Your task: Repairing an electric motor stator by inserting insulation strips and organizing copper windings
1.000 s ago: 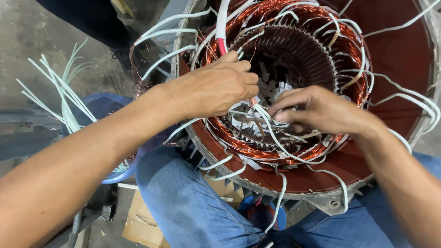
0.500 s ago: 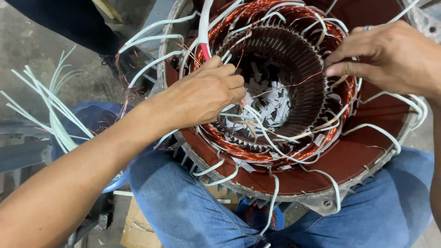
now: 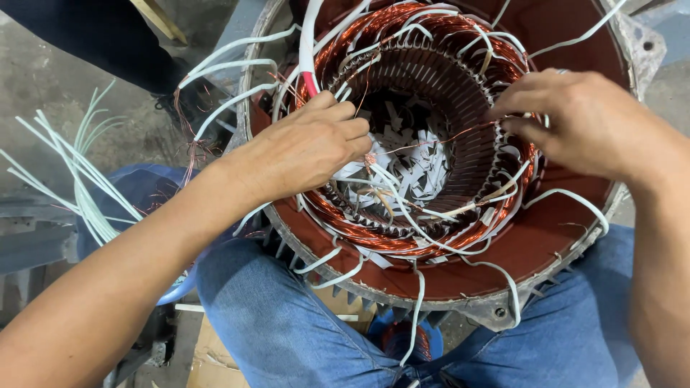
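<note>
Two hands work a motor stator (image 3: 575, 237) propped against the person's denim lap. Left hand (image 3: 305, 147) rests curled on the copper winding (image 3: 374, 237) (thin, easily nicked), fingertips pinching a twisted strand; right hand (image 3: 582, 122) pinches wire at the far rim. Heavy, rigid housing; limp white sleeves (image 3: 230, 68). Cardboard (image 3: 208, 359) lies underneath, no label visible.

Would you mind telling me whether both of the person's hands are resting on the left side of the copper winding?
No, the left hand lies on the copper winding's left side, while the right hand works at its right side.
</note>
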